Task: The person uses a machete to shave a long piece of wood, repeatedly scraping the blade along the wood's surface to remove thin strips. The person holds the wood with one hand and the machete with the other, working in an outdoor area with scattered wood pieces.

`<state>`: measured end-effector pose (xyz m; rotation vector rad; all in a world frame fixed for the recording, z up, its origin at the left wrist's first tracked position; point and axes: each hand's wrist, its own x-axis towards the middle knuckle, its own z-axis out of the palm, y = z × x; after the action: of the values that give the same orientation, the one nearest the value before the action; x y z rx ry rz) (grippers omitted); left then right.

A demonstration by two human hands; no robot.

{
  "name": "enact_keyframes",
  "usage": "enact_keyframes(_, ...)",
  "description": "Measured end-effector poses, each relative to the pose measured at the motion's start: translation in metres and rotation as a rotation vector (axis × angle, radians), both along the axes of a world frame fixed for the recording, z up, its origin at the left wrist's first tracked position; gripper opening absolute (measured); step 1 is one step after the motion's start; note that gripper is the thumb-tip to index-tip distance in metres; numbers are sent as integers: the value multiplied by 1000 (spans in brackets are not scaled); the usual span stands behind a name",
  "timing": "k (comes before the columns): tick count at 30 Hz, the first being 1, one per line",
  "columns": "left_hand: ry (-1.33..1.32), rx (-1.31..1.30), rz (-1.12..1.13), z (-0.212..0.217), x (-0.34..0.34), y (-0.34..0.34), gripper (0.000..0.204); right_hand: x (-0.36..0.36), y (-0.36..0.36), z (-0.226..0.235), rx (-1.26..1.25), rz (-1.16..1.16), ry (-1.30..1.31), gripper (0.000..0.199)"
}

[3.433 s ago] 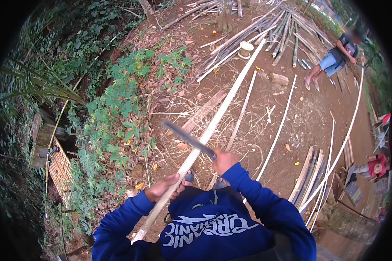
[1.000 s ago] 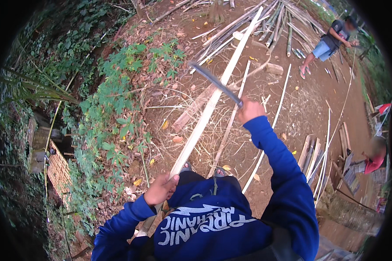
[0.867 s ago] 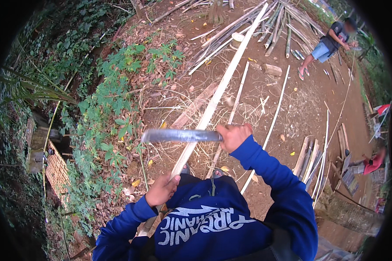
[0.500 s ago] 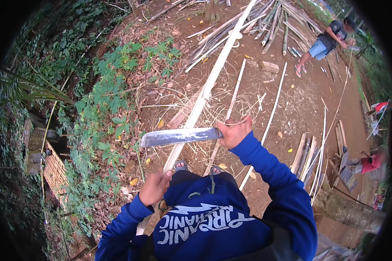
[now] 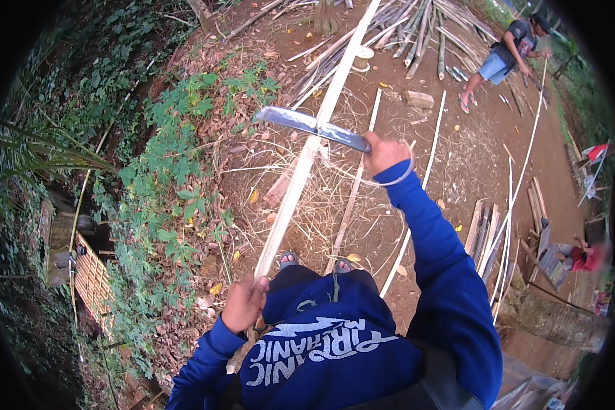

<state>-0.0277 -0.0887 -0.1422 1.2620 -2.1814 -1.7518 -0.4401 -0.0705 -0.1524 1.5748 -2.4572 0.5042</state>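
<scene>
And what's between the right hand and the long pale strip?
In the head view, the knife blade spans from the right hand to the pale strip, crossing it.

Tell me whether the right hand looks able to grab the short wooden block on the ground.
Probably not: the right hand grips the machete, and the wooden block lies on the ground farther ahead.

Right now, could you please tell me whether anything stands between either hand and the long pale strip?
Yes: the long knife, held in the right hand and crossing the strip. A thin pale shaving also loops from near the strip to the right cuff. Nothing visible separates the left hand from the strip it grips.
</scene>
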Motion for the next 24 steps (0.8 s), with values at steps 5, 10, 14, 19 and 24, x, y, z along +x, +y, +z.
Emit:
enact_keyframes(5,-26,-122,-5,-3,10,-4,25,59,14,2,61,401,262,7)
enact_keyframes(10,3,-175,-35,-3,28,12,25,-28,-20,17,113,-31,163,17)
enact_keyframes(14,-67,-251,-5,-14,36,3,26,37,-4,4,234,238,154,16)
enact_keyframes(19,-45,-142,13,-25,72,27,27,-27,-42,18,214,-7,201,18)
enact_keyframes(24,-77,-173,-54,-36,92,35,25,-58,-49,24,201,-189,100,20)
